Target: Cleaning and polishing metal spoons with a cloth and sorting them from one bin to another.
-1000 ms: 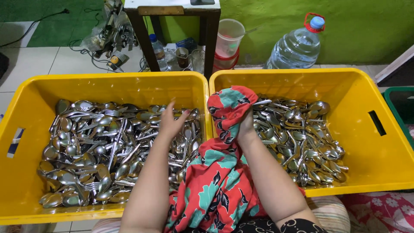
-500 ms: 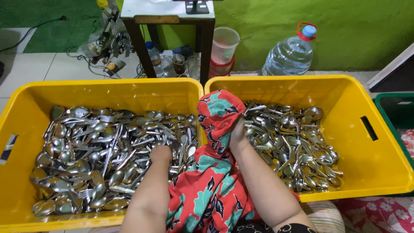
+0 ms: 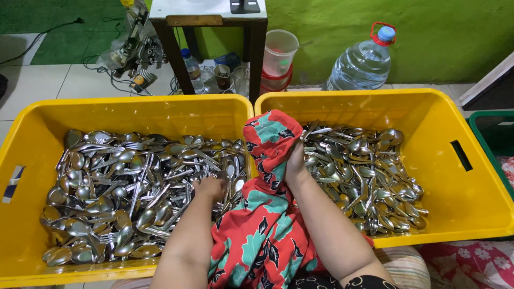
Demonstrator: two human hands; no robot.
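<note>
The left hand (image 3: 210, 187) lies palm-down with fingers curled into the heap of spoons and forks (image 3: 123, 187) in the left yellow bin (image 3: 32, 123); whether it has closed on a piece cannot be told. The right hand (image 3: 295, 163) is clamped on a red floral cloth (image 3: 267, 160), bunched over the adjoining rims between the two hands and trailing down toward the person's lap. Just beyond the right hand lies a second heap of cutlery (image 3: 364, 176) in the right yellow bin (image 3: 482, 176). The step in hand appears to be picking a piece from the left heap; bringing it to the cloth would call for a firm pinch on one handle among tangled neighbours. Farther off stand a small dark table (image 3: 214, 21), a plastic cup (image 3: 278, 51) and a large water bottle (image 3: 364, 64); nothing blocks either hand.
</note>
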